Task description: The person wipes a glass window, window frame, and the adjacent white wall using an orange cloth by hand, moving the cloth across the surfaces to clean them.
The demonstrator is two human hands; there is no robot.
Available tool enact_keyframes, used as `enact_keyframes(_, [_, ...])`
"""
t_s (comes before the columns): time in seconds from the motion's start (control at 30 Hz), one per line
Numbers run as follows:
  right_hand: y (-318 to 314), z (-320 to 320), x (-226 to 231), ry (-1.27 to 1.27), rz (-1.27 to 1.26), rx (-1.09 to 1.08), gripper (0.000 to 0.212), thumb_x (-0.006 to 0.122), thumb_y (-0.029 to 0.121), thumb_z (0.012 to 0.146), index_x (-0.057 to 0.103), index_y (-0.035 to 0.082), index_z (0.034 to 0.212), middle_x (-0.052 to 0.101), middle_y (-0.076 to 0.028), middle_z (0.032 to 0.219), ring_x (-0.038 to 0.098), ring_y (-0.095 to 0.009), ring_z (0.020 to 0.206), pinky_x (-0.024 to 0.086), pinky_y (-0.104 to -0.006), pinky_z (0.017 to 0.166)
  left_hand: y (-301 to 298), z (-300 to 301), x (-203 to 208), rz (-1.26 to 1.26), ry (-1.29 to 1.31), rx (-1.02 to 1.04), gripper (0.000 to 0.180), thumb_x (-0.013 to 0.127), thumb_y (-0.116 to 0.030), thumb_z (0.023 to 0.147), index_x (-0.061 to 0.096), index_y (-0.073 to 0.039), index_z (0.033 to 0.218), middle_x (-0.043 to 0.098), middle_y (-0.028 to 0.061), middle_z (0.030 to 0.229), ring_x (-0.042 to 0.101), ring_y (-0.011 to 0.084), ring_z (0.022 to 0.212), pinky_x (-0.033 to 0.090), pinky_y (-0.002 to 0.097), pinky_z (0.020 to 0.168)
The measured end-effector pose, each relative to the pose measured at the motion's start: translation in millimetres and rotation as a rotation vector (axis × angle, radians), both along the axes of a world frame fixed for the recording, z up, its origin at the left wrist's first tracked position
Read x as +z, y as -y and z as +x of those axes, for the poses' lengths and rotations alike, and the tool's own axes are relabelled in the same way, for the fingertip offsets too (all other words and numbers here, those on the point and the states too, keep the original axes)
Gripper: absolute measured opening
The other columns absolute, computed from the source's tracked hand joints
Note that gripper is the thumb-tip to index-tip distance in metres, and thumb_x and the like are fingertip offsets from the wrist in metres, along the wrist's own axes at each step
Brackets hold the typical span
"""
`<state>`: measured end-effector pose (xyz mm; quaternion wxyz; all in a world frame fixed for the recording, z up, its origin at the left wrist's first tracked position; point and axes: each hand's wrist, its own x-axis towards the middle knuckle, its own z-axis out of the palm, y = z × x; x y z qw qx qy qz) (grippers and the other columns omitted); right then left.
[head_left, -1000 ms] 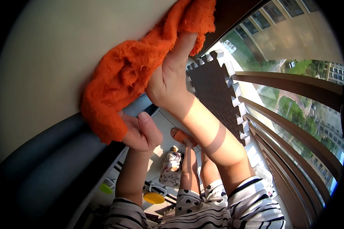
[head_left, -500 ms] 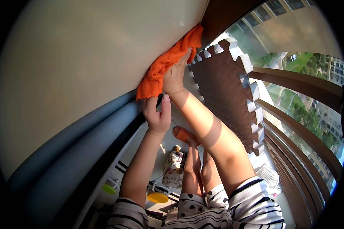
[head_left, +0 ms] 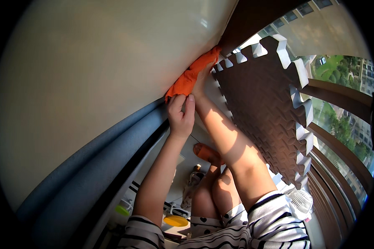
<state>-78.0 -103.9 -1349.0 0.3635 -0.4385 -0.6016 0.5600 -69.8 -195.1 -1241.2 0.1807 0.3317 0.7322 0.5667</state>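
Note:
An orange cloth (head_left: 191, 76), bunched and creased, lies against the cream panel (head_left: 91, 62) on my left, near its far lower corner. My right hand (head_left: 201, 83) presses the cloth to the panel from the right; its fingers are largely covered by the fabric. At the cloth's near end, my left hand (head_left: 181, 118) has its fingertips on the lower edge, with the thumb beside them. Below the panel runs a blue-grey padded edge (head_left: 124, 137), just left of my left hand.
A brown foam mat (head_left: 257, 95) with jagged interlocking edges stands close by my right forearm. Windows with brown frames (head_left: 340, 93) line the right. Beneath me are an orange slipper (head_left: 205, 153), a yellow round object (head_left: 175, 220) and a white fan-like grille (head_left: 301, 201).
Both hands and the cloth have slid lower along the panel, away from the upper corner. My knees are more bent, and the view has shifted, so the mat appears larger.

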Motion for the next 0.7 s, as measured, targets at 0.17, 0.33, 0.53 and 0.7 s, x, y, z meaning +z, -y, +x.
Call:
enact_keyframes(0.17, [-9.9, -5.9, -44.4, -0.116, -0.13, -0.055, 0.064, 0.03, 0.028, 0.104, -0.006, 0.003, 0.151, 0.001, -0.016, 0.158, 0.005, -0.027, 0.146, 0.009, -0.0333, 0.118, -18.0, 1.1, -17.4, 0.008, 0.012, 0.004, 0.023, 0.055, -0.011, 0.095, 0.049, 0.003, 0.077, 0.046, 0.0026, 0.07, 0.04, 0.0121, 0.066, 0.035, 0.0262, 0.062])
enact_keyframes(0.33, [-6.7, 1.0, -20.9, -0.534, -0.653, -0.146, 0.061, 0.024, 0.041, 0.104, 0.01, 0.004, 0.15, 0.021, -0.013, 0.152, 0.024, -0.025, 0.139, 0.02, -0.0322, 0.115, -10.5, -2.6, -19.8, 0.024, 0.379, 0.068, 0.031, 0.055, -0.01, 0.095, 0.041, -0.004, 0.068, 0.037, -0.0058, 0.066, 0.032, 0.0043, 0.065, 0.028, 0.0215, 0.057])
enact_keyframes(0.53, [40.6, -0.3, 78.7, -0.714, -1.09, -0.085, 0.05, 0.026, 0.043, 0.104, 0.029, 0.009, 0.14, 0.043, -0.008, 0.132, 0.044, -0.017, 0.118, 0.038, -0.0306, 0.101, 32.4, -12.1, -5.7, 0.103, 0.64, 0.225, 0.012, 0.052, -0.009, 0.092, 0.058, -0.002, 0.084, 0.057, 0.0009, 0.087, 0.051, 0.0085, 0.082, 0.04, 0.023, 0.075])
enact_keyframes(0.7, [73.3, -4.6, 131.4, -0.784, -1.101, -0.049, 0.051, 0.028, 0.042, 0.103, 0.028, 0.008, 0.14, 0.044, -0.007, 0.132, 0.046, -0.017, 0.117, 0.04, -0.0298, 0.098, 55.4, -26.1, 43.1, 0.171, 0.812, 0.356, 0.04, 0.044, -0.015, 0.091, 0.052, 0.005, 0.125, 0.055, 0.0139, 0.128, 0.051, 0.0234, 0.12, 0.039, 0.0354, 0.104])
